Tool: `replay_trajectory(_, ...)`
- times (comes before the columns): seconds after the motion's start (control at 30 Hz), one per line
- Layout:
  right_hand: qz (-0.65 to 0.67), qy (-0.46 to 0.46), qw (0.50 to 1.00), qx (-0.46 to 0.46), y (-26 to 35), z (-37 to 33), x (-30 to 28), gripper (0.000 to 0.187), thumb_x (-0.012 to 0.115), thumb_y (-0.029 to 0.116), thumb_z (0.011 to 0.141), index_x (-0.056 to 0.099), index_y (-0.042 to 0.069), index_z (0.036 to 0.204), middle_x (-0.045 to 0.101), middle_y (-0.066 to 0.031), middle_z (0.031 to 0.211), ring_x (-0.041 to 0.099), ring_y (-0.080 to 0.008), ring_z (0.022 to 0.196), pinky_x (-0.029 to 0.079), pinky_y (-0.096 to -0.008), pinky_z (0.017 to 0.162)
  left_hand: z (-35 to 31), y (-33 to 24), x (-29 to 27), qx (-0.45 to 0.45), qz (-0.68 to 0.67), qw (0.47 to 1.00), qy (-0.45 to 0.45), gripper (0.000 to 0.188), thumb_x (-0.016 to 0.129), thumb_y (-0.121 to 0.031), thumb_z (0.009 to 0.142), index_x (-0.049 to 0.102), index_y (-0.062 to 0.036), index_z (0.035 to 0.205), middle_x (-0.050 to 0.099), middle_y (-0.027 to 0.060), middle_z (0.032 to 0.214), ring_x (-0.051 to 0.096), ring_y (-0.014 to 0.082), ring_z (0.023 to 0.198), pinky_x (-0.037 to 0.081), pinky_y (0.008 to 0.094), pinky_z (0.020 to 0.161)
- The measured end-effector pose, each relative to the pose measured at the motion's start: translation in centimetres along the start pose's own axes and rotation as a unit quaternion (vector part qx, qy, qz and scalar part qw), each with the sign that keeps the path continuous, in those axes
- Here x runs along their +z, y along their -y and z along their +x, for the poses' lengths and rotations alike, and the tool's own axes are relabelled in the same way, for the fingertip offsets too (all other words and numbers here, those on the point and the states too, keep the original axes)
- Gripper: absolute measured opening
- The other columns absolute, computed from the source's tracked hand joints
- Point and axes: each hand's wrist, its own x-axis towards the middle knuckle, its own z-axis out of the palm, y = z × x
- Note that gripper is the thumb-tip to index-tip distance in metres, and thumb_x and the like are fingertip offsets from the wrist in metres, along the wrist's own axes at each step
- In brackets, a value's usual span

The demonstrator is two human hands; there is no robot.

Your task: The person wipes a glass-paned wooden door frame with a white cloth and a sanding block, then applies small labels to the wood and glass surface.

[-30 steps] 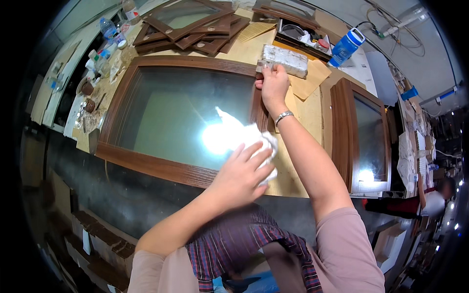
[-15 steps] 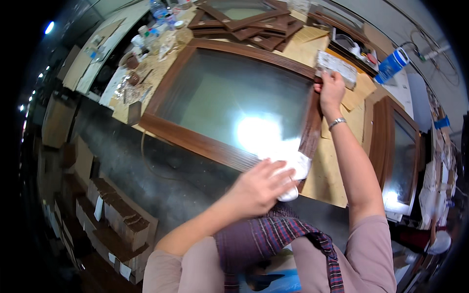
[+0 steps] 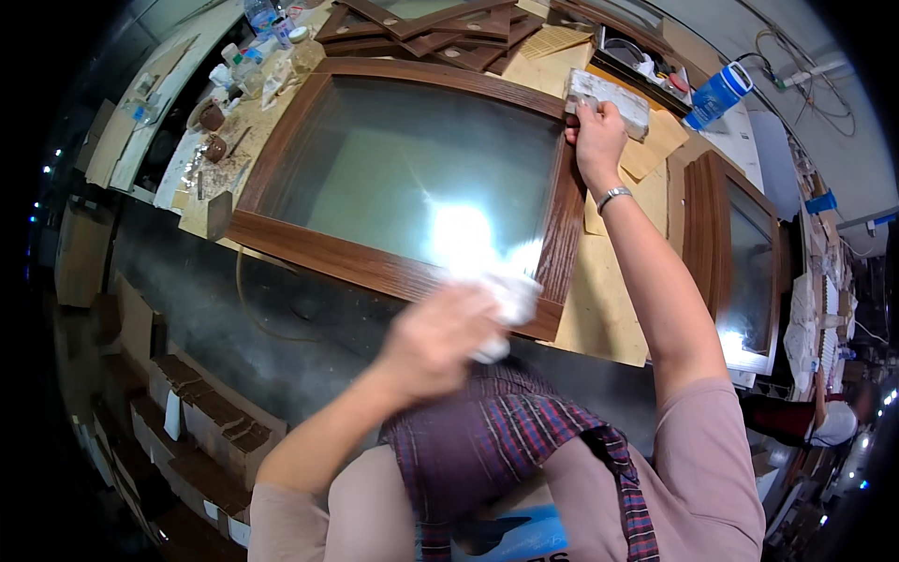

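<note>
A brown wooden frame (image 3: 323,255) with a glass pane (image 3: 375,169) in it lies on the worktable in front of me. My left hand (image 3: 433,335), smeared by motion, is closed on a crumpled white cloth (image 3: 513,296). The cloth lies over the frame's near rail, close to the near right corner, and overlaps the glass edge. At the far right corner, my right hand (image 3: 601,142) grips the frame's side with bent fingers. Just beyond those fingers rests a whitish block (image 3: 613,101). A bright light reflects in the pane near the cloth.
Several similar frames (image 3: 412,42) are stacked at the back. A blue bottle (image 3: 719,96) stands at back right, and another glazed frame (image 3: 709,229) leans at the right. Jars and bottles (image 3: 245,75) crowd the table's left end. Cardboard boxes (image 3: 211,412) sit low at left.
My left hand and the cloth have moved a little to the left along the near rail. My right hand keeps its grip on the frame. The whole view has shifted slightly.
</note>
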Motion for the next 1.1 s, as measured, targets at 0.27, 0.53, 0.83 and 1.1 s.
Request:
replay_trajectory(0.27,0.012,-0.014,1.000,-0.002,-0.3,-0.1,0.2,0.023,0.065,0.016,0.094,0.054,-0.004,0.093,0.062,-0.0077,0.068,0.061,-0.0137,0.050,0.050,-0.0291,0.047,2.6,-3.1,4.2,0.159,-0.134,0.978,0.002,0.026,0.074,-0.016,0.075,0.069,-0.0104,0.099,0.068,0.0055,0.114,0.066,0.0230,0.101,0.057,0.0374,0.090)
replay_trajectory(0.53,0.099,0.030,0.995,0.009,-1.1,0.1,-0.6,0.018,0.062,0.013,0.097,0.049,0.002,0.089,0.058,-0.0038,0.068,0.055,-0.0104,0.049,0.046,-0.0259,0.045,0.1,3.4,-2.2,-0.003,0.003,1.000,-0.019,0.044,0.069,-0.007,0.066,0.074,-0.0108,0.110,0.071,0.0092,0.113,0.069,0.0300,0.097,0.057,0.0407,0.083)
replay_trajectory(0.83,0.075,0.039,0.996,0.003,-0.6,-0.6,-0.2,0.014,0.060,0.012,0.098,0.051,0.002,0.095,0.059,-0.0032,0.071,0.053,-0.0080,0.051,0.045,-0.0235,0.046,-9.9,18.5,-18.3,-0.465,0.248,0.823,-0.214,0.030,0.055,0.004,0.081,0.073,-0.0022,0.104,0.070,0.0191,0.112,0.066,0.0376,0.104,0.051,0.0405,0.091)
replay_trajectory(1.1,0.045,0.032,0.998,0.004,-0.4,-0.4,-1.0,0.018,0.058,0.018,0.099,0.057,0.001,0.105,0.065,-0.0060,0.080,0.057,-0.0079,0.059,0.047,-0.0227,0.052,-0.5,7.3,-5.3,-0.124,0.126,0.984,-0.040,0.038,0.066,-0.007,0.072,0.071,-0.0080,0.110,0.068,0.0138,0.118,0.063,0.0341,0.108,0.052,0.0452,0.094)
